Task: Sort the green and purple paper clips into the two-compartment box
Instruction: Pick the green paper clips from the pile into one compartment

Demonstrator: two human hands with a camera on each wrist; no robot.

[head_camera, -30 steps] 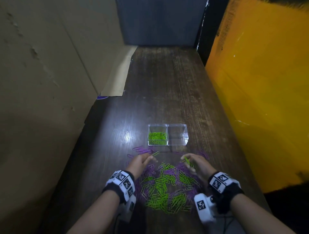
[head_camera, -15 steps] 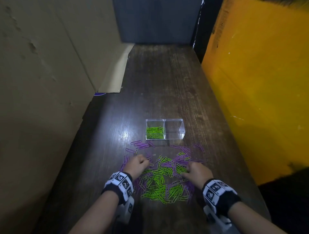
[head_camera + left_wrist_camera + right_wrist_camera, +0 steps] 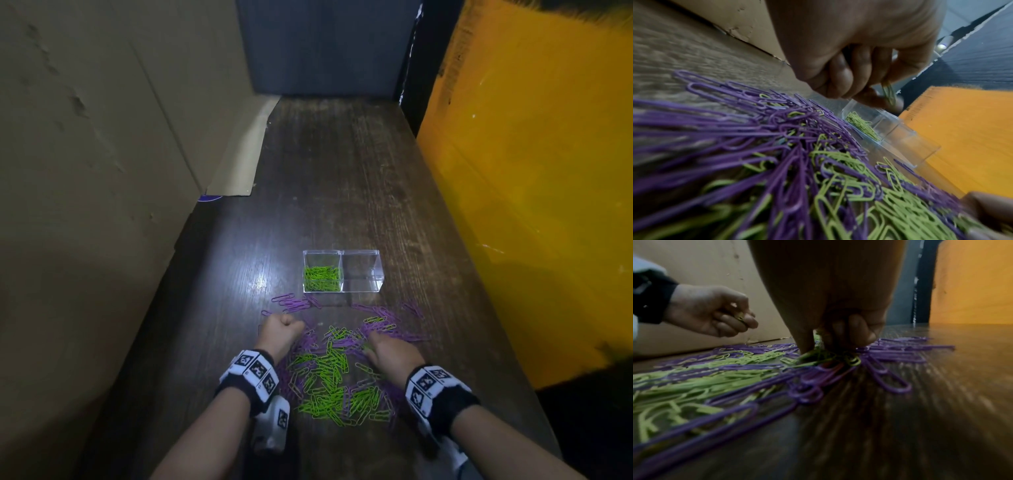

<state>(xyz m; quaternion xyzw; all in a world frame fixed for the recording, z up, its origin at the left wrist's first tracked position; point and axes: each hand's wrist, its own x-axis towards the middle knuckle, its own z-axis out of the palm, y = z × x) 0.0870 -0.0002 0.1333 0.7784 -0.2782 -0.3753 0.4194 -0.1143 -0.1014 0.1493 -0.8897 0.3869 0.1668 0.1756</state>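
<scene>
A clear two-compartment box point(image 3: 363, 253) stands on the dark wooden table; its left half holds green clips point(image 3: 322, 277), its right half shows none. In front of it spreads a mixed pile of green clips point(image 3: 325, 380) and purple clips point(image 3: 394, 330). My left hand point(image 3: 282, 330) hovers at the pile's left edge, fingers curled, pinching a green clip point(image 3: 889, 93) between thumb and fingers. My right hand point(image 3: 383, 349) is down on the pile's right side, fingertips point(image 3: 851, 335) bunched on green clips point(image 3: 828, 356).
A cardboard wall point(image 3: 102, 171) runs along the left of the table and an orange panel point(image 3: 531, 171) along the right. A dark panel point(image 3: 325, 44) closes the far end. Loose purple clips point(image 3: 294, 303) lie just left of the box front.
Both hands dropped from near the box back onto the pile. The left hand has since lifted, curled round a green clip; the right hand's fingers have gathered on green clips.
</scene>
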